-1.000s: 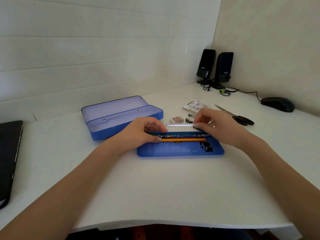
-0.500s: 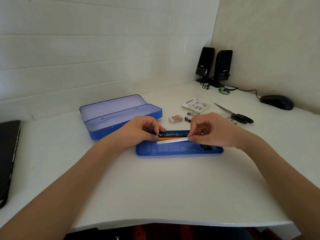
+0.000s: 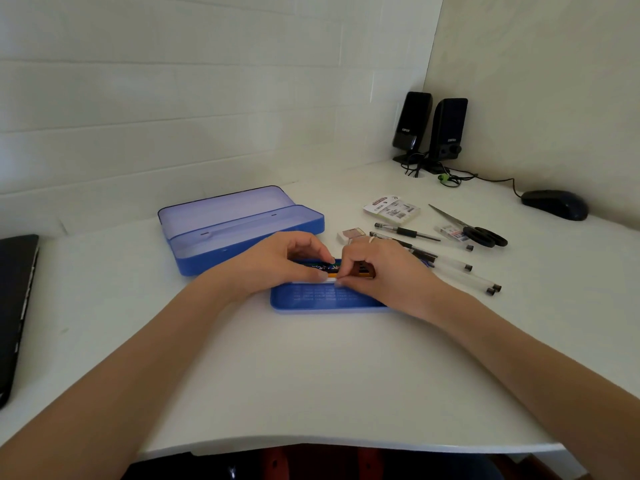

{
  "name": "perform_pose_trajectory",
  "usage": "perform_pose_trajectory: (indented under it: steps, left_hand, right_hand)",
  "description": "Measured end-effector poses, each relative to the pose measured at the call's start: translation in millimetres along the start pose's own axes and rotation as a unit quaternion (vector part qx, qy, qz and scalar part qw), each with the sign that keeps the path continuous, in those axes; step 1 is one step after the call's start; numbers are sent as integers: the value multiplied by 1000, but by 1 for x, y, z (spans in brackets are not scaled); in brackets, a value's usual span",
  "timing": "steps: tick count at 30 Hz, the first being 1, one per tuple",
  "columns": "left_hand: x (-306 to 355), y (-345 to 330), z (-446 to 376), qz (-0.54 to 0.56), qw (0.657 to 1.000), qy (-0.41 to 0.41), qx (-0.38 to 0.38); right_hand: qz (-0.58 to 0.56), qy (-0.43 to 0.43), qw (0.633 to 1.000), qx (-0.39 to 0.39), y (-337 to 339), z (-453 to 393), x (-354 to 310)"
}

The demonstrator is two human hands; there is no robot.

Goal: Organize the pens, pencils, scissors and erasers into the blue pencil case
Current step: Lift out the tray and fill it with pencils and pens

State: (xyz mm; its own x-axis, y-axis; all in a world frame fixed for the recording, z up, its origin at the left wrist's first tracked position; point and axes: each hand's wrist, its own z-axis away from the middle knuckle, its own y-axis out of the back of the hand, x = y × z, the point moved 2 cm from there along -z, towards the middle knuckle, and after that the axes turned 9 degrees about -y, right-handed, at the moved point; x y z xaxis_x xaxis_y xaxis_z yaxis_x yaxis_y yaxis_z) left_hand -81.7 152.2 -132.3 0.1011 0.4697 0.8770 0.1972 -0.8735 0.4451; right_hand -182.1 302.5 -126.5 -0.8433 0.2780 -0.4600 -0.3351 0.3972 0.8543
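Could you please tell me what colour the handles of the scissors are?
Black. The scissors' handles show most clearly in the head view, at the right of the table.

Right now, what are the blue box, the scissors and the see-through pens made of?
The blue pencil case looks like painted metal or hard plastic: thin walls, smooth sheen. The scissors seem to have grey metal blades and glossy black plastic handles. The clear pens look like transparent plastic, since the dark ink tube shows through.
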Motion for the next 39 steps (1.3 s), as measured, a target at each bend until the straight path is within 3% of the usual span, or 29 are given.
perform_pose_trajectory:
  steps: [5,8,11,14,17,24,27,30,34,39]
  left_hand:
    - [-1,-1,1,-32,999,-14,8]
    - [1,0,0,-37,999,-9,5]
    - [0,0,0,-39,999,-8,0]
    - [0,0,1,-42,999,-10,-1]
    - [0,0,0,-46,999,-7,-1]
    - [-1,0,0,-48,999,-11,2]
    - [-1,1,0,-42,999,-9,5]
    - [-1,2,0,-33,999,-12,11]
    - [-2,3,0,-29,999,-14,-4]
    - [-2,3,-1,-24,1000,5,-8]
  right_hand:
    - [-52,-27,998,18,6,1,2]
    - [-90,-92,985,114,29,-1,19]
    - [39,-174,964,198,47,-4,54]
    - [179,-294,928,147,50,-2,88]
    - [143,-349,917,131,51,1,101]
    - [147,-302,928,160,50,-4,92]
    - [18,-225,961,159,53,-2,76]
    - [-107,-140,983,45,58,3,52]
    - [-109,-90,980,-140,53,13,30]
    - [-49,-78,982,-165,42,12,26]
